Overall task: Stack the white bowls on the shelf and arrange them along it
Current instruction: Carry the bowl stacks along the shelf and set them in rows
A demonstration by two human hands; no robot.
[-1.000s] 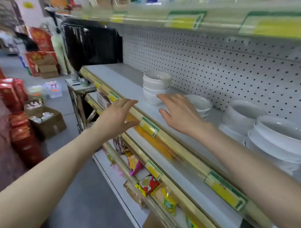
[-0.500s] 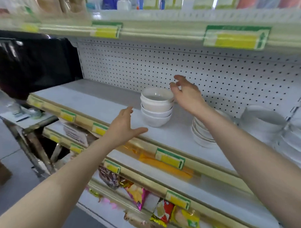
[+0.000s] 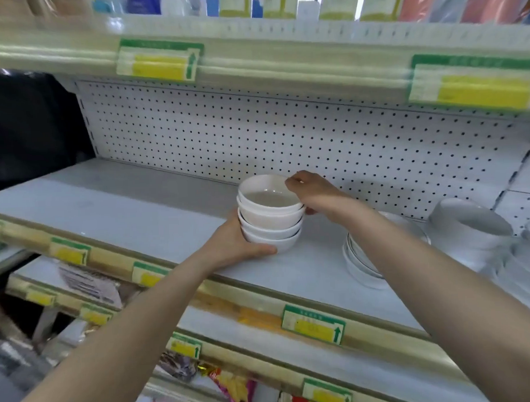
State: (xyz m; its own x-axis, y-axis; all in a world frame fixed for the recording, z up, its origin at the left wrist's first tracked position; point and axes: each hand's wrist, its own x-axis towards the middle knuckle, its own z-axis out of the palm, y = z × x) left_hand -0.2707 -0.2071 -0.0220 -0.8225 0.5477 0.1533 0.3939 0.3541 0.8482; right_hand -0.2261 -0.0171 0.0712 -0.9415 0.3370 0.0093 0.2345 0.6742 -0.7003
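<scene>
A stack of several small white bowls (image 3: pixel 270 221) stands on the grey shelf (image 3: pixel 138 217), near the pegboard back. My left hand (image 3: pixel 238 244) wraps around the lower bowls from the front left, thumb at the base. My right hand (image 3: pixel 314 193) grips the rim of the top bowl on its right side, fingers over the edge. A second stack of wider white bowls (image 3: pixel 362 263) sits to the right, partly hidden behind my right forearm. More large white bowls (image 3: pixel 469 226) stand further right.
The pegboard back wall (image 3: pixel 255 132) rises behind the bowls. An upper shelf edge with yellow price tags (image 3: pixel 160 63) overhangs. The shelf's front rail (image 3: pixel 115 260) carries labels. Snack packets (image 3: pixel 234 385) fill a lower shelf. Bare shelf surface stretches left of the small stack.
My left hand moved forward from the shelf's front edge and took hold of the lower bowls. My right hand came down from behind the stack onto the top bowl's rim.
</scene>
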